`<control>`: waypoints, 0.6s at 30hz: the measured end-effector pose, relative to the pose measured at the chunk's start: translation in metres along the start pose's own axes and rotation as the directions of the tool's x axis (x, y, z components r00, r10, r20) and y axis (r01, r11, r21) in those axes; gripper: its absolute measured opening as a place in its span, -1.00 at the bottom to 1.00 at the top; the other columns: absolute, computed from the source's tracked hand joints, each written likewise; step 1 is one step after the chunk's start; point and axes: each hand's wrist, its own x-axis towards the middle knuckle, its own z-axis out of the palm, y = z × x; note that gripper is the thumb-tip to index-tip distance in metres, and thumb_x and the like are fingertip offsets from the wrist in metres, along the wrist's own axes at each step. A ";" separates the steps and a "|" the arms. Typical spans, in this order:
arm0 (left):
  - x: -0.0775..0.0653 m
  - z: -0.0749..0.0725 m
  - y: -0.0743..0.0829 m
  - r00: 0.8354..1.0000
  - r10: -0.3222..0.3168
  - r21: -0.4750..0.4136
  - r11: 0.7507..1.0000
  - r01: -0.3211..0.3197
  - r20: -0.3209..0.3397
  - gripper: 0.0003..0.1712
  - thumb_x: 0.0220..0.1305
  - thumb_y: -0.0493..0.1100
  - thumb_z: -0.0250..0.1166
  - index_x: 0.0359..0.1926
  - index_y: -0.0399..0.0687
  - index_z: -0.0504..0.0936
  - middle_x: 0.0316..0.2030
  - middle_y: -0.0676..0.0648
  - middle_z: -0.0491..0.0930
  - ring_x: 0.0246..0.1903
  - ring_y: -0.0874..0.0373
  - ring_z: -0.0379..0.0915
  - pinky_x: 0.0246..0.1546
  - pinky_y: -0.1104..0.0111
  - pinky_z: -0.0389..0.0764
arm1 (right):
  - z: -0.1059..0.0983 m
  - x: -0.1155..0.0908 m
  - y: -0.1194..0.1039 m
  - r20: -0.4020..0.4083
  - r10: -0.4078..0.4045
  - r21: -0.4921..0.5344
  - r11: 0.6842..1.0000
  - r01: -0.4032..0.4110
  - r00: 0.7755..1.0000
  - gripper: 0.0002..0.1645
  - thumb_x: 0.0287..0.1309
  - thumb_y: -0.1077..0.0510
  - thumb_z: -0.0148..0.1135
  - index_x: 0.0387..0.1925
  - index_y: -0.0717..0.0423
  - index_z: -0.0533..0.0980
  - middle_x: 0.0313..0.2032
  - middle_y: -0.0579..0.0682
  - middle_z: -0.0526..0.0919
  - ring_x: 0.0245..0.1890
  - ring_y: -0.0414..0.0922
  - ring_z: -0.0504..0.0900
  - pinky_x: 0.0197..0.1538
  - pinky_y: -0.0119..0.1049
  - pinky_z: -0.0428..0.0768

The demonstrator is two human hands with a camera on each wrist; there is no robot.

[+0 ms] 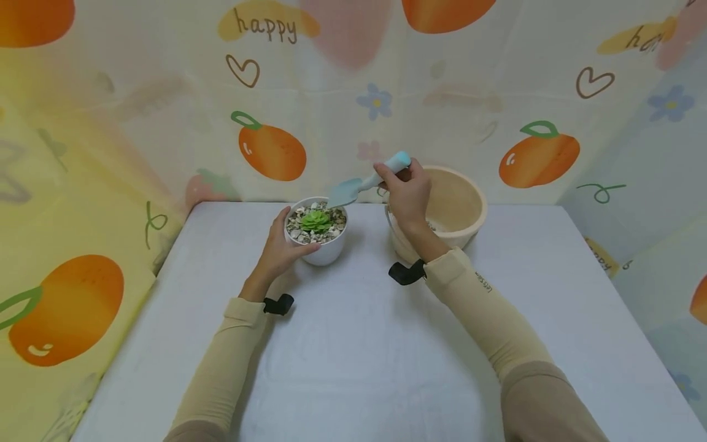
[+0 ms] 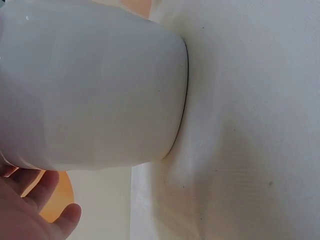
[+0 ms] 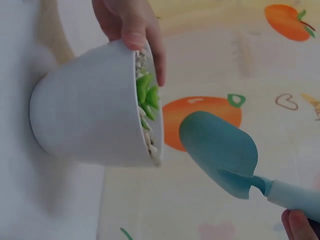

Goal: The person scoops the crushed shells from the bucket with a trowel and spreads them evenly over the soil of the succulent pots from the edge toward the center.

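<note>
A small white flowerpot [image 1: 323,252] stands on the table, filled with pebbles [image 1: 295,232] around a green succulent [image 1: 316,221]. My left hand [image 1: 278,250] holds it by the left side, thumb at the front of the rim. In the left wrist view the pot's smooth wall [image 2: 95,85] fills much of the frame, fingers [image 2: 45,190] beside it. With my right hand [image 1: 411,195] I grip a light blue trowel [image 1: 345,193] by its handle. The right wrist view shows the trowel blade [image 3: 220,150] above the pot's mouth, apart from the rim.
A larger beige pot [image 1: 464,205] stands just behind and right of my right hand, its lower inside partly hidden by the hand. A white cloth [image 1: 353,344] covers the table. Printed fabric [image 1: 342,123] hangs behind and at both sides.
</note>
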 end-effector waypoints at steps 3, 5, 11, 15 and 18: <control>0.001 0.000 0.000 1.000 0.004 -0.009 1.000 -0.004 0.001 0.31 -0.05 0.07 0.54 0.53 -0.03 -0.13 0.46 -0.23 0.03 0.45 -0.13 -0.01 0.41 -0.14 0.10 | -0.008 0.005 -0.003 -0.007 0.013 0.051 0.999 -0.013 1.000 -0.80 0.07 0.21 0.43 -0.43 0.13 0.51 -0.53 -0.15 0.59 -0.48 -0.22 0.65 -0.31 -0.42 0.69; 0.001 0.000 0.000 1.000 0.005 -0.010 1.000 -0.005 0.000 0.31 -0.05 0.08 0.54 0.53 -0.03 -0.13 0.46 -0.23 0.04 0.45 -0.14 -0.01 0.41 -0.14 0.10 | -0.013 0.008 -0.007 -0.007 0.028 0.083 0.996 -0.028 1.000 -0.81 0.08 0.22 0.42 -0.42 0.14 0.51 -0.51 -0.13 0.60 -0.45 -0.24 0.68 -0.30 -0.40 0.70; -0.001 0.000 0.001 1.000 -0.003 -0.007 1.000 0.003 -0.006 0.31 -0.05 0.07 0.54 0.53 -0.03 -0.14 0.47 -0.23 0.03 0.47 -0.13 -0.03 0.43 -0.13 0.06 | -0.031 0.016 -0.018 -0.004 0.072 0.127 0.989 -0.071 0.997 -0.83 0.08 0.23 0.42 -0.39 0.15 0.53 -0.47 -0.07 0.65 -0.39 -0.22 0.73 -0.28 -0.38 0.70; -0.001 -0.001 0.002 1.000 -0.002 -0.004 1.000 0.002 -0.006 0.33 -0.06 0.07 0.55 0.53 -0.04 -0.15 0.48 -0.22 0.01 0.48 -0.13 -0.05 0.44 -0.12 0.05 | -0.042 0.021 -0.020 -0.007 0.082 0.129 0.988 -0.080 0.997 -0.83 0.08 0.23 0.42 -0.39 0.13 0.53 -0.46 -0.08 0.66 -0.40 -0.23 0.74 -0.28 -0.38 0.70; -0.001 -0.001 0.002 1.000 -0.003 -0.012 1.000 0.003 -0.003 0.33 -0.07 0.07 0.55 0.53 -0.05 -0.15 0.48 -0.21 0.01 0.48 -0.12 -0.06 0.44 -0.11 0.05 | -0.048 0.023 -0.021 -0.014 0.078 0.141 0.987 -0.075 0.997 -0.84 0.07 0.24 0.42 -0.41 0.13 0.54 -0.47 -0.08 0.66 -0.41 -0.23 0.75 -0.30 -0.38 0.70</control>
